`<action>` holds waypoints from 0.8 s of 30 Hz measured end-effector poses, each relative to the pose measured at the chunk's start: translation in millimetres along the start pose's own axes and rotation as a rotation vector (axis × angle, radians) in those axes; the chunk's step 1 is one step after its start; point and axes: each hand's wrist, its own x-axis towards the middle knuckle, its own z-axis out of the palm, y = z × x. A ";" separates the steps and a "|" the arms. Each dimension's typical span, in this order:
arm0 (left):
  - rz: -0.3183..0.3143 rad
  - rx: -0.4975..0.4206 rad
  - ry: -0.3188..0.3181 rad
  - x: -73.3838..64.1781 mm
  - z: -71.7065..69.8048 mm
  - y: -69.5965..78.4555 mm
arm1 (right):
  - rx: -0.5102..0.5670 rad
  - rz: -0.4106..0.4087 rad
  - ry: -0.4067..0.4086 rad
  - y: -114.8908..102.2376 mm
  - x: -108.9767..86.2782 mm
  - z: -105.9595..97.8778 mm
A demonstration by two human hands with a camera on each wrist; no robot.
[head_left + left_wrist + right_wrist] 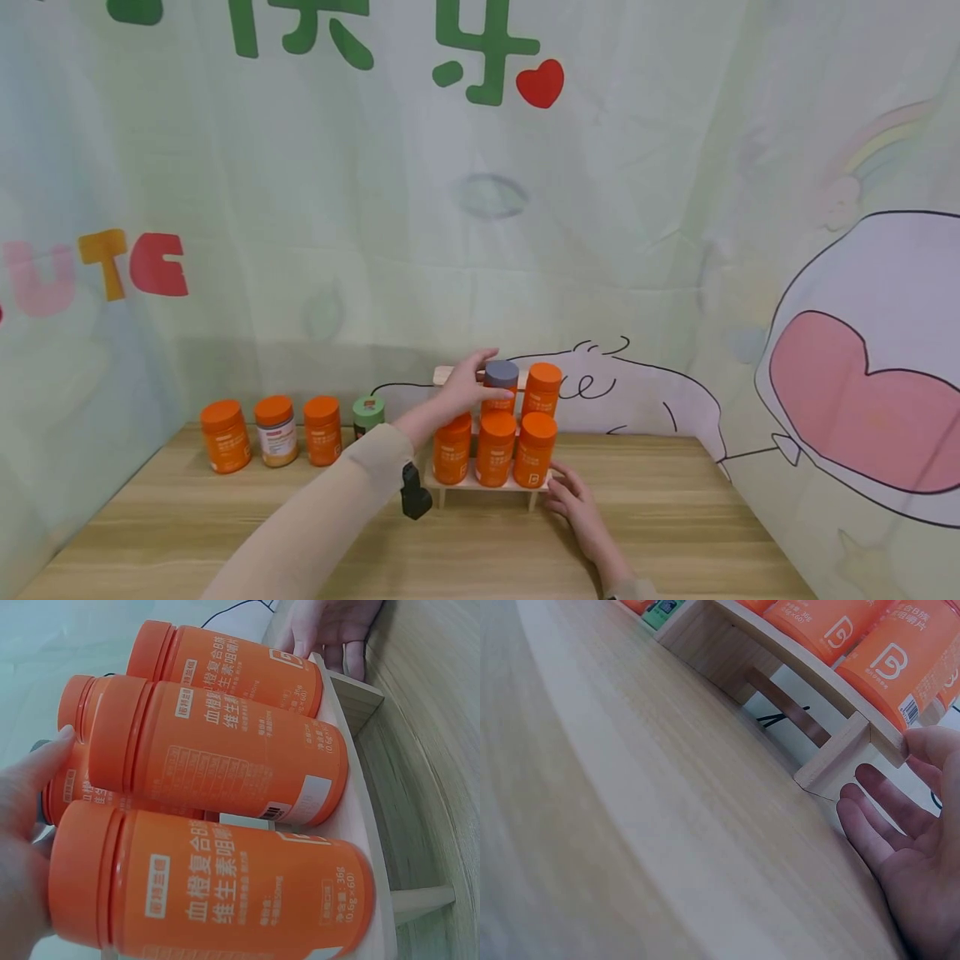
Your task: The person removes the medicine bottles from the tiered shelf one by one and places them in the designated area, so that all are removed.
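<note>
My left hand point(463, 390) reaches over a small wooden two-tier rack point(472, 484) and grips an orange jar with a grey lid point(501, 373) on the upper tier, the thumb across its front. Beside it stands an orange-lidded jar point(543, 385). On the lower tier are three orange jars, left point(452, 454), middle point(495, 454) and right point(535, 454), which partly hide the upper ones. At the rack's right end, my right hand point(922, 847) has its thumb at the corner of the lower shelf point(810, 664), with relaxed fingers beside the end leg point(836, 761).
Left of the rack, a row on the wooden table point(660, 517) holds a large orange jar point(227, 442), a white-labelled jar point(277, 437), another orange jar point(322, 433) and a green-lidded jar point(368, 412). A printed curtain point(337, 208) hangs close behind.
</note>
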 end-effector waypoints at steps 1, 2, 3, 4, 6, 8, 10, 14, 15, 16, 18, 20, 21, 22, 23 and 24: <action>-0.001 0.003 0.000 -0.3 0.3 -0.1 | 0.001 0.001 0.000 0.2 -0.1 0.1; -0.004 0.007 0.000 -0.4 0.6 -0.4 | 0.002 0.001 -0.002 0.4 -0.1 0.1; -0.009 0.009 -0.001 -0.4 0.7 -0.7 | 0.002 0.001 -0.003 0.7 -0.1 0.1; -0.011 0.011 -0.003 -0.4 0.8 -0.9 | 0.003 0.001 -0.004 0.8 -0.3 0.2; -0.008 0.020 -0.001 -0.4 1.0 -1.7 | 0.005 -0.001 -0.005 1.1 -0.5 0.3; 0.005 0.043 0.002 -0.4 0.9 -2.2 | 0.009 -0.004 -0.006 1.4 -0.6 0.5; 0.000 0.044 0.006 0.0 0.9 -1.6 | 0.014 -0.005 -0.005 1.7 -0.5 0.6; -0.021 0.037 0.016 -0.3 0.8 1.5 | 0.018 -0.004 0.000 1.2 -0.5 1.1; -0.025 0.030 0.021 -0.1 0.9 2.2 | 0.017 -0.005 0.001 1.0 -0.6 1.3; -0.024 0.028 0.023 -0.4 0.8 2.9 | 0.017 -0.006 0.004 0.7 -0.7 1.5; -0.021 0.016 0.026 -0.5 0.3 3.5 | 0.016 -0.010 0.005 0.5 -0.7 1.6; -0.024 0.000 0.029 -0.6 0.0 3.9 | 0.017 -0.015 0.004 0.8 -0.4 1.4; -0.024 -0.006 0.032 -0.8 -0.2 4.4 | 0.016 -0.016 0.003 0.9 -0.4 1.2; -0.025 -0.009 0.035 -1.0 -0.3 4.7 | 0.016 -0.018 0.003 1.0 -0.2 0.9; -0.026 -0.013 0.039 -1.3 -0.3 5.0 | 0.015 -0.020 0.001 1.2 0.0 0.6; -0.027 -0.018 0.044 -1.6 -0.4 5.4 | 0.013 -0.021 -0.001 1.3 0.2 0.2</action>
